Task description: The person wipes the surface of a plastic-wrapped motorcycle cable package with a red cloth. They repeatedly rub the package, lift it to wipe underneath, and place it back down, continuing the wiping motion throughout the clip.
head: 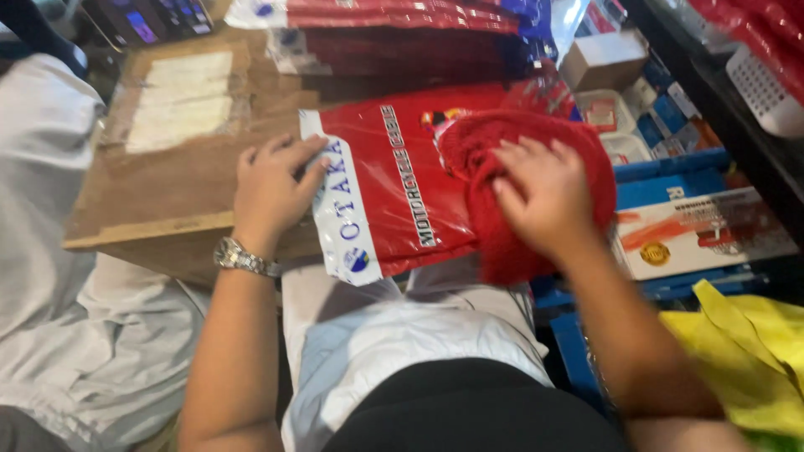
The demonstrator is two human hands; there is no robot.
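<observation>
Right hand [543,194] near centre, fingers spread flat, pressing red cloth [502,180] onto red plastic packet [394,188]; left hand [272,186] open, pinning packet's white left edge; packet on wooden board [180,167]; stack of red packets [402,33] far; yellow bag [745,351] near right

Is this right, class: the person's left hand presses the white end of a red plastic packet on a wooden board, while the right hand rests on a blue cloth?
Not quite. In the head view the cloth under the right hand is red, not blue. The left hand does press the white end of the red plastic packet on the wooden board.
</observation>
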